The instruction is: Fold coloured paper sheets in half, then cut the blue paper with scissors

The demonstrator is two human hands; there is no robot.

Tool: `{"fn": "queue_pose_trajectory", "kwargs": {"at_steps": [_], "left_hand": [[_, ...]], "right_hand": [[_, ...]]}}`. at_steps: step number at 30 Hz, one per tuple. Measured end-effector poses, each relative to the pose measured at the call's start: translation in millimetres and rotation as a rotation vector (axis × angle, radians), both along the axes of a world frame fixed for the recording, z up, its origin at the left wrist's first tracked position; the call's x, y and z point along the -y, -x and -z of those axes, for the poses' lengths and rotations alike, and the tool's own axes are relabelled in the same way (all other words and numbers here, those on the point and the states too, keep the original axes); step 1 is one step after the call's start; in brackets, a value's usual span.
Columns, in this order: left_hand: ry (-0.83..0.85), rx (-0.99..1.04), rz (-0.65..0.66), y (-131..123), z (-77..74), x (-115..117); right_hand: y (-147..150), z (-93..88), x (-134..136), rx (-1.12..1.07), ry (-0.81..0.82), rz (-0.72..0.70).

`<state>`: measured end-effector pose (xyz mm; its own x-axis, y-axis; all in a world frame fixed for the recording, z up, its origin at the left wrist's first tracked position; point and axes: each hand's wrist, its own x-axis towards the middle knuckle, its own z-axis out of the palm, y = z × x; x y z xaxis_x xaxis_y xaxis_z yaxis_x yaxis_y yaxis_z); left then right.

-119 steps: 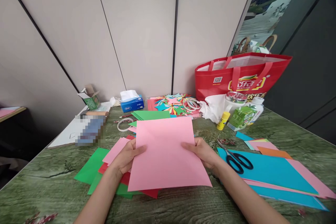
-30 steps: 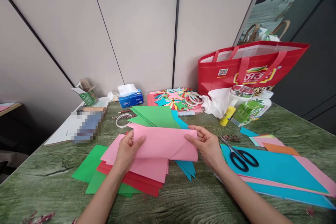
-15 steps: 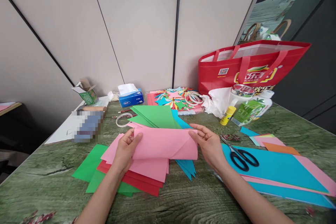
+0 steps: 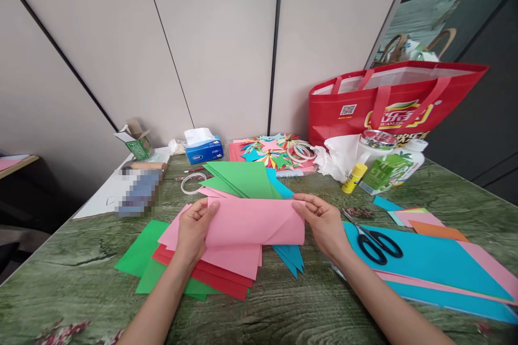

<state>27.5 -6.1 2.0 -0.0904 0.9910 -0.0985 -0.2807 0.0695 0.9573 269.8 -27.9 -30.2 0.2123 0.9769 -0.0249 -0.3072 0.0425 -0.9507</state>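
Two hands: left hand (image 4: 195, 228), right hand (image 4: 322, 222) | fingers pinching folded pink paper (image 4: 254, 222) at 9/3 o'clock ends | light, floppy, creases easily; grip edges | scissors (image 4: 374, 241) at 3 o'clock

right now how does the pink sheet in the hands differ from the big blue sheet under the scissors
The pink sheet is folded over on itself; the blue sheet lies flat and unfolded. The pink sheet is pinched at its top corners by the left hand and right hand; the blue sheet is untouched, with the scissors resting on it. Both are plain coloured paper.

The red bag (image 4: 388, 108) bears a QR code; its logo lettering is unreadable.
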Motion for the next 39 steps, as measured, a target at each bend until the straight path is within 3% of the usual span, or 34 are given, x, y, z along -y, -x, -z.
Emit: {"fn": "queue_pose_trajectory", "kwargs": {"at_steps": [14,39], "left_hand": [[0.019,0.002,-0.066,1.7,2.5,-1.9],[-0.024,-0.172,-0.118,4.4,7.9,-0.6]], "right_hand": [[-0.3,1.0,-0.7,0.013,0.006,-0.018],[-2.3,4.9,-2.5,0.041,0.018,-0.005]]}}
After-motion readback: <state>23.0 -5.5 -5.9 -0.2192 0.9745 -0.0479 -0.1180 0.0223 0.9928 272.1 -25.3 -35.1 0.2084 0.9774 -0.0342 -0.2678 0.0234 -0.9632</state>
